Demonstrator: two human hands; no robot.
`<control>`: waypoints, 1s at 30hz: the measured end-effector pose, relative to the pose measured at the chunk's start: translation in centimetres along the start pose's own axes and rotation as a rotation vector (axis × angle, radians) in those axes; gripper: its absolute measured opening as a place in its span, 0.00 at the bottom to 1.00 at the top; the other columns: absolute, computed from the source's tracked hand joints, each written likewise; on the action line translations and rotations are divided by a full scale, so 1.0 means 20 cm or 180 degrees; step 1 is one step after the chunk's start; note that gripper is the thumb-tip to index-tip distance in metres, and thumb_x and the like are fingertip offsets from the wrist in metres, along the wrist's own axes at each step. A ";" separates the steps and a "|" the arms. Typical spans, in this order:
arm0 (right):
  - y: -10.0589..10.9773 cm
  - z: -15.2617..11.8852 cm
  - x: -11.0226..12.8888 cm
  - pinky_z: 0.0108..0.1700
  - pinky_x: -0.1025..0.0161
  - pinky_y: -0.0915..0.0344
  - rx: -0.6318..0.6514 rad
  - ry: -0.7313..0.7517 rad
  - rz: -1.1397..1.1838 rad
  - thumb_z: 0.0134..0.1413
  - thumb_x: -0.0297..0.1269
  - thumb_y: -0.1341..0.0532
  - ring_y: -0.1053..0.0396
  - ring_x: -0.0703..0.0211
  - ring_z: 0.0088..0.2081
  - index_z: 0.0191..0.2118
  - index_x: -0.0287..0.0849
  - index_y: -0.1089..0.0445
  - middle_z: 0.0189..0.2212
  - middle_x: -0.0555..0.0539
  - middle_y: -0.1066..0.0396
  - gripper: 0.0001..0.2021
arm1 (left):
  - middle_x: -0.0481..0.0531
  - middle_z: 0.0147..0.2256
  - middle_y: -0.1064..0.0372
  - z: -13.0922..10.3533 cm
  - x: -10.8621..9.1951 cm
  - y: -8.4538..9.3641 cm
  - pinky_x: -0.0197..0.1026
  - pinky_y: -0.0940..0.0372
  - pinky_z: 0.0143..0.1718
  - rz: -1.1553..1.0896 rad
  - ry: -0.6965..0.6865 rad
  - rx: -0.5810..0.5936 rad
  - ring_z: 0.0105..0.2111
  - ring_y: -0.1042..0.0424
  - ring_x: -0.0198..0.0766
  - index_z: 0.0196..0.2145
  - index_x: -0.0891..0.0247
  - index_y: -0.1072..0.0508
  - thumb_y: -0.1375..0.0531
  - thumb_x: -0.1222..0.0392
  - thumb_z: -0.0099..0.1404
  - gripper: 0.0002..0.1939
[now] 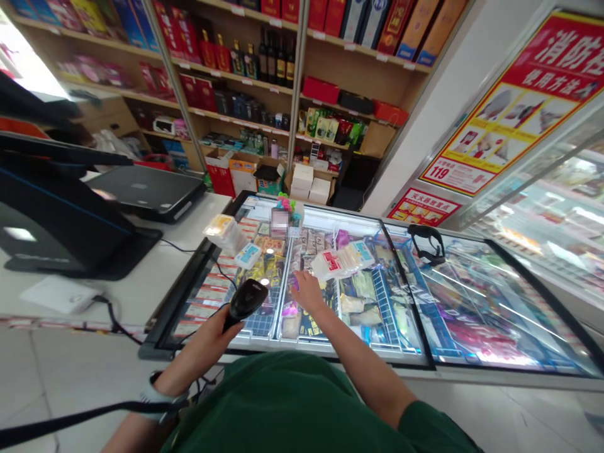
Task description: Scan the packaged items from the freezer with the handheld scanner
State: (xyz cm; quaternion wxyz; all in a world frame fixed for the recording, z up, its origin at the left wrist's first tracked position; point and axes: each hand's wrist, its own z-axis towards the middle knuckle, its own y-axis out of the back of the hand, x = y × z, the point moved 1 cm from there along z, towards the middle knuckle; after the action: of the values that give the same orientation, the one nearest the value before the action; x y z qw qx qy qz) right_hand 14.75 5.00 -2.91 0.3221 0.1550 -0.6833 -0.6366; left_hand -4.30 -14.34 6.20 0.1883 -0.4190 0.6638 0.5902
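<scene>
My left hand (221,332) is wrapped round the grip of a black handheld barcode scanner (249,298), held above the glass freezer top (264,336) with its head pointing away to the right. My right hand (307,293) is over the glass, its fingers loosely bent and apart, with nothing visible in them. Just beyond it lies a row of clear packs with red and blue labels (331,263); whether the fingers touch them I cannot tell. Left of these, a small blue-and-white pack (248,255) lies near a stack of clear packs (224,230).
Under the glass are bagged frozen foods in wire baskets (384,302). A black strap-like band (426,244) lies on the right part. At left stand a black checkout terminal (61,214) and a dark flat device (146,189) on the counter. Cables cross the freezer's left edge. Stocked shelves (245,82) rise behind.
</scene>
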 end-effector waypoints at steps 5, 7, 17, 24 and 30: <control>-0.05 0.24 0.10 0.53 0.57 0.38 0.0307 0.0375 -0.0127 0.58 0.39 0.41 0.34 0.50 0.52 0.62 0.44 0.43 0.51 0.40 0.33 0.27 | 0.58 0.44 0.24 -0.06 0.09 0.04 0.45 0.35 0.46 -0.0072 0.0119 -0.0229 0.46 0.26 0.51 0.47 0.63 0.31 0.47 0.46 0.60 0.23; -0.06 0.36 0.14 0.53 0.56 0.38 0.0404 0.0532 -0.0189 0.57 0.38 0.41 0.35 0.49 0.53 0.63 0.44 0.45 0.53 0.40 0.34 0.29 | 0.58 0.44 0.24 -0.09 0.12 0.05 0.44 0.34 0.46 -0.0108 0.0186 -0.0320 0.46 0.26 0.50 0.48 0.64 0.31 0.47 0.46 0.60 0.25; -0.11 0.83 0.34 0.56 0.50 0.40 0.0584 0.0968 -0.0549 0.58 0.27 0.45 0.39 0.45 0.57 0.66 0.48 0.49 0.59 0.37 0.41 0.31 | 0.58 0.43 0.23 -0.15 0.20 0.08 0.45 0.34 0.47 -0.0247 0.0389 -0.0533 0.45 0.25 0.50 0.47 0.64 0.32 0.47 0.45 0.60 0.24; -0.12 0.97 0.44 0.53 0.52 0.39 0.0616 0.1173 -0.0639 0.62 0.26 0.50 0.37 0.46 0.55 0.65 0.52 0.45 0.58 0.40 0.39 0.27 | 0.58 0.42 0.23 -0.18 0.17 0.10 0.45 0.33 0.46 -0.0339 0.0558 -0.0534 0.44 0.25 0.51 0.45 0.62 0.31 0.46 0.46 0.60 0.21; -0.14 1.01 0.45 0.54 0.53 0.40 0.0626 0.1242 -0.0631 0.62 0.28 0.50 0.37 0.47 0.55 0.61 0.47 0.39 0.55 0.39 0.37 0.22 | 0.60 0.45 0.24 -0.18 0.20 0.09 0.45 0.34 0.46 -0.0277 0.0590 -0.0526 0.44 0.26 0.50 0.47 0.64 0.32 0.47 0.45 0.61 0.23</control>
State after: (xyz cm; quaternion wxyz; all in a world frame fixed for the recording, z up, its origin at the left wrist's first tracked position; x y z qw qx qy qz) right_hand -5.40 14.50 -3.14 0.3673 0.3720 -0.6483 -0.5535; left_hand -7.12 -19.08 5.22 0.1164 -0.5142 0.6087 0.5929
